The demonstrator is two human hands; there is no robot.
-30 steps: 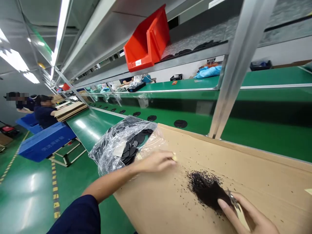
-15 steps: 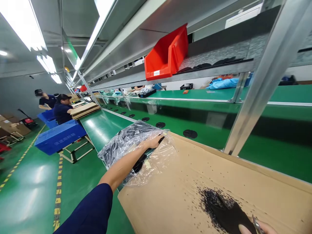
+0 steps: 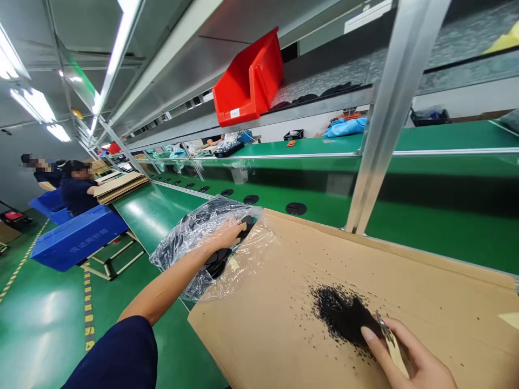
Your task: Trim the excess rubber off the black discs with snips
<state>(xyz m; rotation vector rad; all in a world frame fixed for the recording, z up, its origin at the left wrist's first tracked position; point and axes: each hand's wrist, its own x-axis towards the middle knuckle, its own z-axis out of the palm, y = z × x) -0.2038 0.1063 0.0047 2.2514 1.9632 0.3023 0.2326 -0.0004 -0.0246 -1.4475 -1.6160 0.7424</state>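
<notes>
My left hand [image 3: 227, 236] reaches across an open clear plastic bag [image 3: 178, 237] of black parts. Its fingers are closed on the edge of a flat black disc [image 3: 248, 222]. More dark discs [image 3: 217, 262] lie overlapped in the bag's mouth below my wrist. My right hand [image 3: 421, 356] is closed around small cutting pliers [image 3: 392, 346] with pale handles. Its thumb presses on a thin black piece [image 3: 352, 323] with a ragged-looking outline. Many tiny black scraps [image 3: 324, 300] are heaped and scattered around that piece on a cardboard sheet [image 3: 259, 340].
Black discs [image 3: 295, 208] sit spaced in a row along the green conveyor belt [image 3: 320, 210] behind the cardboard. A metal post [image 3: 383, 129] rises at the cardboard's back edge. Overhead is a red bin [image 3: 247, 86]. Two co-workers [image 3: 77, 186] are at the far left, near a blue crate [image 3: 77, 237].
The view has swung right, bringing more of my right hand and the pliers into sight. The disc in my left fingers has turned from edge-on to showing its flat face.
</notes>
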